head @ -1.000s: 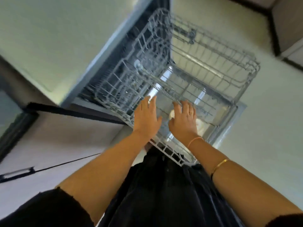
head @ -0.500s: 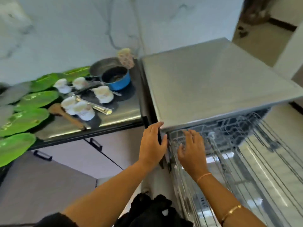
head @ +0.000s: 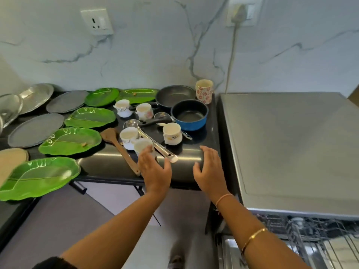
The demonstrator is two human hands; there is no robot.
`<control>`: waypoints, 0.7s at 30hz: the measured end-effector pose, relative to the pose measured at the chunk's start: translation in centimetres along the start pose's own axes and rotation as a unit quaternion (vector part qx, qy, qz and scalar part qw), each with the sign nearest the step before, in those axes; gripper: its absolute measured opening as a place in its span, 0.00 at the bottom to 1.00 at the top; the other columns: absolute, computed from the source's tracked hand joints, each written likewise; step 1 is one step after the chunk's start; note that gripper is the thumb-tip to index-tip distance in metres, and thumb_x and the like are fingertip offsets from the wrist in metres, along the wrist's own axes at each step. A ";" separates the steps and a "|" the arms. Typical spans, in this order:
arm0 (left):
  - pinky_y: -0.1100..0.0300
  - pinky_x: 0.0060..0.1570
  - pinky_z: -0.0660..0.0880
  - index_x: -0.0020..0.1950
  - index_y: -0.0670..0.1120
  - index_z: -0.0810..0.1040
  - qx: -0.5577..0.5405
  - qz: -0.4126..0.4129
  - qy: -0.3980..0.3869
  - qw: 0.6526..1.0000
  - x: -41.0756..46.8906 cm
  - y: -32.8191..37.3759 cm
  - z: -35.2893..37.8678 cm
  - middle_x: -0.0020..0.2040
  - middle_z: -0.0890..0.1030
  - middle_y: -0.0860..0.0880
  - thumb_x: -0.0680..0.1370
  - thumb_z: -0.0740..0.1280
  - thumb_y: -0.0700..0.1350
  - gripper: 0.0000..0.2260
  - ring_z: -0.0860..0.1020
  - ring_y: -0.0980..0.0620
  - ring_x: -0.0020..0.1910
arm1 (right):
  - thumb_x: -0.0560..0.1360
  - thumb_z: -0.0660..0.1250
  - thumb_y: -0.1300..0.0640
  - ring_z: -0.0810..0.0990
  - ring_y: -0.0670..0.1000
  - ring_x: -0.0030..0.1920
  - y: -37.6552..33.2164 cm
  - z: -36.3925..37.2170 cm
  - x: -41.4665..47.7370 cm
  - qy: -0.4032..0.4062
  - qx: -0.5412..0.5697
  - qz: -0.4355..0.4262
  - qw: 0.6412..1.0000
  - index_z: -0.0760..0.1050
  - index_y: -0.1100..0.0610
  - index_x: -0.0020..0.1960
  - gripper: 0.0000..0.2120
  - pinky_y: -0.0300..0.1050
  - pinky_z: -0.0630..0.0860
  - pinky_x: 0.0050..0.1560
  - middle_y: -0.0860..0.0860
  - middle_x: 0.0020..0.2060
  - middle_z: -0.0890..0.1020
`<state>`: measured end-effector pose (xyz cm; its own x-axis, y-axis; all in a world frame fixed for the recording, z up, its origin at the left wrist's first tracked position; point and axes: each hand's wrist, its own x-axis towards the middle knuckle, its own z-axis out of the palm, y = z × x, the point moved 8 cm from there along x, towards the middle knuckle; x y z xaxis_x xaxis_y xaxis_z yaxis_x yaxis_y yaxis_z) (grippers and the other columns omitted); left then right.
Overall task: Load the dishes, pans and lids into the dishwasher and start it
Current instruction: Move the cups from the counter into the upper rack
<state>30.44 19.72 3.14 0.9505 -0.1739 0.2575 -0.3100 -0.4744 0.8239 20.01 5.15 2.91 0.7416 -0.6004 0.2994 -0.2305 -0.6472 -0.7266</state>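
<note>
Both hands hover over the front edge of the dark counter [head: 108,162], fingers spread and holding nothing. My left hand [head: 154,169] is just in front of a white cup [head: 142,145]; my right hand [head: 209,169] is over bare counter. Behind them stand more white cups [head: 172,133], a blue saucepan [head: 189,115], a black frying pan [head: 174,95], a floral mug [head: 204,91], a wooden spatula [head: 118,146] and a steel ladle [head: 153,143]. Several green leaf-shaped plates [head: 70,140] lie to the left. The dishwasher [head: 291,148] stands at the right, its rack [head: 320,241] pulled out.
Grey round plates [head: 36,130] and steel lids [head: 36,98] lie at the far left, with a wooden board [head: 11,160] at the counter's edge. A marble wall with a socket [head: 97,21] and a plugged-in cord [head: 232,55] stands behind. Cabinet drawers [head: 64,226] sit below the counter.
The view swung up from the dishwasher rack to the counter. Both hands left the rack's front edge and moved left over the counter, near the cups.
</note>
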 end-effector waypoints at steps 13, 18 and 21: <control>0.43 0.67 0.61 0.72 0.46 0.56 0.114 -0.157 -0.061 0.979 7.9 -6.7 -0.8 0.70 0.62 0.43 0.69 0.74 0.52 0.39 0.62 0.40 0.69 | 0.69 0.73 0.46 0.67 0.56 0.62 -0.9 9.6 11.2 -0.027 0.014 0.135 0.990 0.61 0.57 0.68 0.35 0.44 0.67 0.58 0.56 0.63 0.67; 0.45 0.66 0.62 0.70 0.46 0.60 0.136 -0.159 -0.078 0.975 8.1 -7.8 -0.5 0.68 0.65 0.44 0.68 0.74 0.55 0.37 0.64 0.42 0.68 | 0.67 0.73 0.41 0.69 0.54 0.59 -0.1 10.3 11.6 0.000 -0.031 0.153 0.988 0.63 0.57 0.65 0.36 0.43 0.68 0.51 0.55 0.59 0.68; 0.46 0.65 0.62 0.67 0.46 0.63 0.138 -0.161 -0.068 0.975 8.2 -7.9 -0.8 0.66 0.67 0.45 0.67 0.74 0.57 0.35 0.65 0.44 0.67 | 0.67 0.72 0.39 0.69 0.53 0.59 0.0 10.3 11.8 -0.007 -0.051 0.147 0.988 0.63 0.57 0.64 0.35 0.43 0.70 0.50 0.54 0.59 0.68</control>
<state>40.66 22.69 -0.88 0.9937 -0.0819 -0.0759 -0.0087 -0.7344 0.6786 35.25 2.93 0.07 0.6414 -0.7635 0.0750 -0.4996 -0.4899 -0.7144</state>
